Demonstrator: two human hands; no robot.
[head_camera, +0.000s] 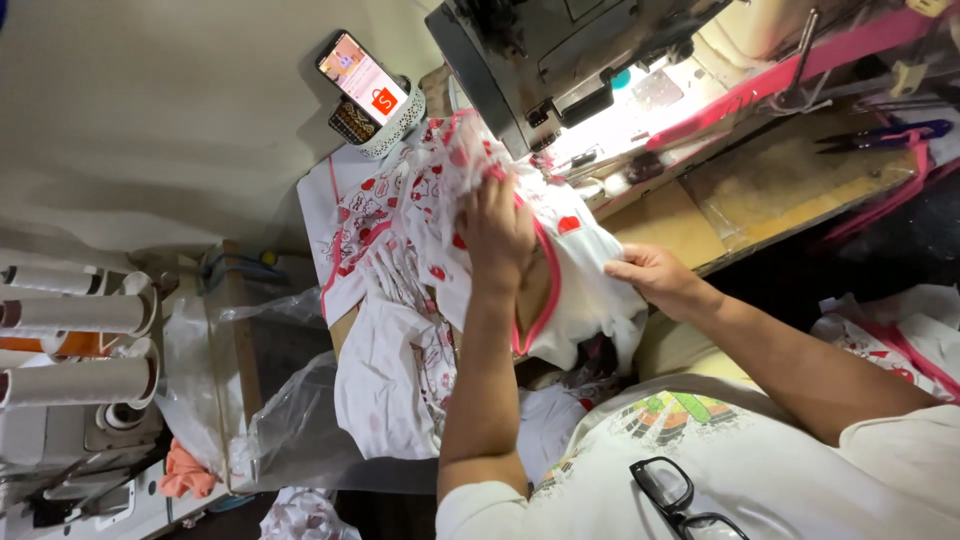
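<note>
Head view: the left hand (497, 225) presses flat, fingers spread, on a white garment with pink trim (570, 290) lying just near of the sewing machine (560, 60) on the bench (790, 185), while the right hand (655, 275) pinches its right edge. The piece seems not yet under the needle, so stitching looks still ahead. A heap of red-printed white pieces (385, 225) lies to the left, below a propped phone (362, 78)
</note>
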